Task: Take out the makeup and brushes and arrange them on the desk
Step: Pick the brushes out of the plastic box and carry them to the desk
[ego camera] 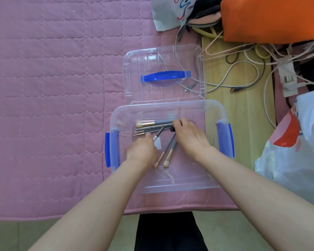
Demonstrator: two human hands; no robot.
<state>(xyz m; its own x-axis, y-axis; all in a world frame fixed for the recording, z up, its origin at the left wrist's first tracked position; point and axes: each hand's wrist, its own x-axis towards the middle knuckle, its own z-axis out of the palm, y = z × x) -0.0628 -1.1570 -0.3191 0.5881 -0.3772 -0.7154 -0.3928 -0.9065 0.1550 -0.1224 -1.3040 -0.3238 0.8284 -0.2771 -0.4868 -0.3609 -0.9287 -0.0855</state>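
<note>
— Clear plastic, that storage box [214,113], with blue latches on both short sides. It sits on a pink quilted cover [53,87], and its lid [134,66] lies flat just behind it, blue handle up.

— Where are the brushes?

— All inside the box. A bundle of grey-handled makeup brushes [150,126] lies crosswise near the far wall, pale tips toward the left. Two more brushes [168,154] lie angled toward the near side, tips down by the left hand.

— What are the hands doing?

— Both are in the box. The right hand [190,136] has its fingers curled round the handle ends of the crosswise bundle, along with something dark I cannot identify. The left hand [141,151] is palm down beside the angled pair, fingers curled under; whether it grips anything, I cannot tell.

— And around it?

— A wooden board [225,124] to the right carries a tangle of cables [243,77]. An orange bag [272,19] sits at the far right, a white plastic bag [297,151] nearer.
</note>
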